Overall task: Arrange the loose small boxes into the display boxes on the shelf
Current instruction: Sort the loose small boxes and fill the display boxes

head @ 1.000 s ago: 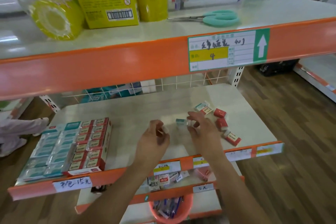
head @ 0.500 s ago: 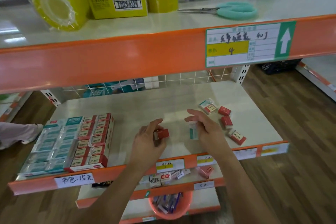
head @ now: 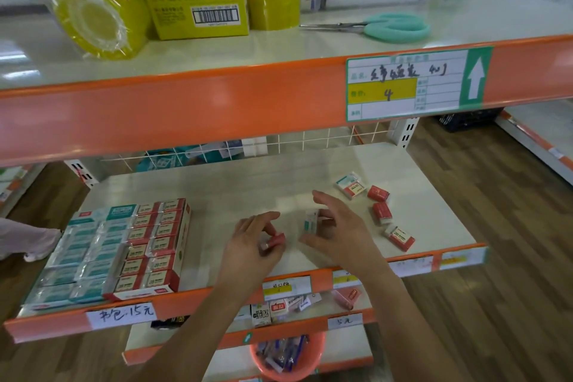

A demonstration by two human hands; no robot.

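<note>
Mid-carry: the left hand (head: 252, 245) pinches a red box (head: 275, 240) and the right hand (head: 336, 231) grips a teal box (head: 310, 222), both at frame centre above the shelf (head: 248, 183). Next, each probably goes to its matching display box, red (head: 153, 245) or teal (head: 79, 254), at lower left; more loose boxes (head: 379, 211) wait at right.

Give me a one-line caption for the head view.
Left hand holds a red box, right hand a teal box, over the shelf.

Bright, even overhead light leaves soft glare on the upper shelf (head: 341, 40), whose orange edge bows with wide-angle distortion; the view is slightly soft throughout.
</note>
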